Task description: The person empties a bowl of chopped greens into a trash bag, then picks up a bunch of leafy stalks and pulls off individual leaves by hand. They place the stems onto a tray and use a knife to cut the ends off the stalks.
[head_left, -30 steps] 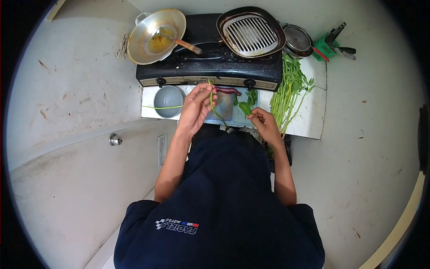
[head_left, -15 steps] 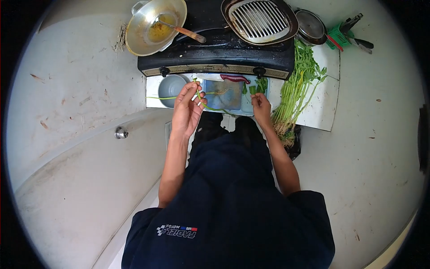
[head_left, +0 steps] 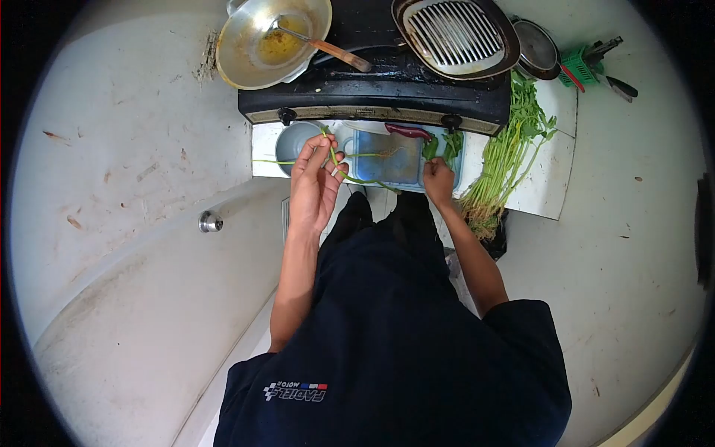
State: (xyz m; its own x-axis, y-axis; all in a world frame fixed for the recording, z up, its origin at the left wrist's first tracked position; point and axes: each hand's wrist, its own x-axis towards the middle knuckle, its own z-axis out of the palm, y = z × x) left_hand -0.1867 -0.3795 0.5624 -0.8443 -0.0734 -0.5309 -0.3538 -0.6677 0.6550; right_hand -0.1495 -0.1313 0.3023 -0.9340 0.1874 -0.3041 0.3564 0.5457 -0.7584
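Observation:
My left hand [head_left: 316, 186] is raised over the counter between the grey bowl and the blue tray, its thumb and fingertips pinching a long green vegetable stem [head_left: 365, 181]. One end of this stem trails right past the tray's front edge. A second thin stem with roots [head_left: 372, 155] stretches across behind that hand. My right hand [head_left: 439, 181] is closed at the right end of the blue tray [head_left: 387, 171], with its fingertips on green leaves [head_left: 430, 149]; the exact grip is partly hidden. More leaves [head_left: 452, 145] lie beside it. A knife with a dark red handle [head_left: 408, 132] rests along the tray's back edge.
The grey bowl [head_left: 290, 135] stands left of the tray. A bunch of rooted greens [head_left: 510, 145] lies on the right. Behind is a black stove [head_left: 357, 100] bearing a wok [head_left: 246, 56] with a spatula and a grill pan [head_left: 456, 37]. A green basket [head_left: 579, 65] holds utensils.
The view has shifted slightly, so the stove and counter sit further right. My right hand has moved slightly toward the near edge and the leaves at its fingertips look fuller. My left hand keeps its stem.

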